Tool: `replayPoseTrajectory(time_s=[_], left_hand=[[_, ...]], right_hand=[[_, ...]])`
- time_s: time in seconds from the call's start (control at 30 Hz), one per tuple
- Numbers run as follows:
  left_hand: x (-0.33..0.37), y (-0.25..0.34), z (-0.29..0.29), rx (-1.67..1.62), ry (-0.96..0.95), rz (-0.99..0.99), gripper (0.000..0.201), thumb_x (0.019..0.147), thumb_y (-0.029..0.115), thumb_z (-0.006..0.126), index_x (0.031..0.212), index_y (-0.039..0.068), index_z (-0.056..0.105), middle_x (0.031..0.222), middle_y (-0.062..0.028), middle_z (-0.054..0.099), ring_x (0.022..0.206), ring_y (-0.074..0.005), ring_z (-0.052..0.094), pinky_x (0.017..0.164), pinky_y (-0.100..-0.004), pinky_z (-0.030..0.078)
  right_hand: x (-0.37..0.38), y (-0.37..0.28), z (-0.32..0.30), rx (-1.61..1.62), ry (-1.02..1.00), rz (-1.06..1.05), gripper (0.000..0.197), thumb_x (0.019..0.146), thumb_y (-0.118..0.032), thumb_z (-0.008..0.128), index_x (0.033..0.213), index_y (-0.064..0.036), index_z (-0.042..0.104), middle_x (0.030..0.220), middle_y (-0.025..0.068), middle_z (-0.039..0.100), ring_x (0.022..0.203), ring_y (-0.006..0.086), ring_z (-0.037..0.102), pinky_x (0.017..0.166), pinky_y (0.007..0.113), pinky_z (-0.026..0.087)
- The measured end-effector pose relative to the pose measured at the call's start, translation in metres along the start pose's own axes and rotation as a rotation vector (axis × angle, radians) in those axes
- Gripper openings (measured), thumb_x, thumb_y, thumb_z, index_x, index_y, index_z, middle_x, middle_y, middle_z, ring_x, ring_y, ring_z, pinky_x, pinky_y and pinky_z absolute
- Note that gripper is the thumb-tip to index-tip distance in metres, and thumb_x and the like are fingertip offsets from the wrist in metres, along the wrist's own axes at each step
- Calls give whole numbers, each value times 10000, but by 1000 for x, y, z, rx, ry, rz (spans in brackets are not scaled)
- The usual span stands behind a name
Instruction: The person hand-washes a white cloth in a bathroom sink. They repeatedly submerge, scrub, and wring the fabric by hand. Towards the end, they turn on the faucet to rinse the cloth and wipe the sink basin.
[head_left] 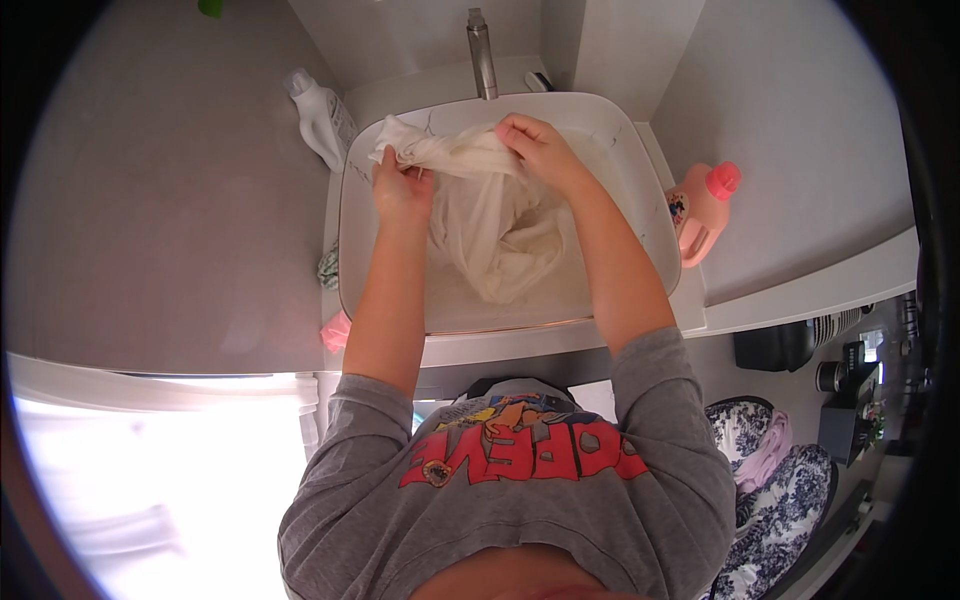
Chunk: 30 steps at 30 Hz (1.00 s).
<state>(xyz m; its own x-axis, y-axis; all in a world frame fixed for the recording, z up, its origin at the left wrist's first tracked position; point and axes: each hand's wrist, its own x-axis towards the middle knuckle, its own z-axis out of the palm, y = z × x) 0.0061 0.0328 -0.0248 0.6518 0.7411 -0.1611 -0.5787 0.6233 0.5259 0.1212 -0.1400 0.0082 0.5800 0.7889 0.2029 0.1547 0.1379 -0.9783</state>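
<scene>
A wet white cloth (490,225) hangs from both my hands into a white sink (625,215) with a thin dark rim line. My left hand (402,188) grips the cloth's bunched upper part near the sink's left side, fingers curled round it from below. Farther right, my right hand (540,150) pinches the other end of that stretched, twisted section. Below, the rest of the fabric droops in loose folds to the basin's bottom, where water seems to lie. What kind of garment or linen it is, I cannot tell.
A metal faucet (482,60) rises behind the sink, with a small dark-and-white object (538,82) beside it. A white bottle (318,120) stands left, a pink bottle (703,212) right. A pink item (336,331) lies at the counter's left front. Walls close in on both sides.
</scene>
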Motion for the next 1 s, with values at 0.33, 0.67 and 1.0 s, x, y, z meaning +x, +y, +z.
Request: replayPoseTrajectory(time_s=[0.33,0.67,1.0], left_hand=[[2,-20,-11,1563,-95,473,701,800,384,592,1284,-55,339,1306,-235,383,1204,-322,384,968,-409,320],[-24,-12,11,1455,-197,959,597,838,387,542,1228,-51,433,1345,-289,319,1319,-365,219,1058,-452,180],[-33,-18,16,1550,-616,693,399,926,358,417,1102,26,551,1123,-187,555,1102,-332,486,1017,-440,254]], right_hand=[[-1,-6,2,518,59,160,121,893,-219,506,855,-112,548,776,-42,530,724,55,498,643,226,418],[0,2,-3,785,23,250,142,886,-223,514,934,-93,547,852,33,573,774,154,580,696,319,493],[-1,2,-2,732,24,286,199,859,-276,572,954,-101,573,867,37,601,795,135,583,717,302,486]])
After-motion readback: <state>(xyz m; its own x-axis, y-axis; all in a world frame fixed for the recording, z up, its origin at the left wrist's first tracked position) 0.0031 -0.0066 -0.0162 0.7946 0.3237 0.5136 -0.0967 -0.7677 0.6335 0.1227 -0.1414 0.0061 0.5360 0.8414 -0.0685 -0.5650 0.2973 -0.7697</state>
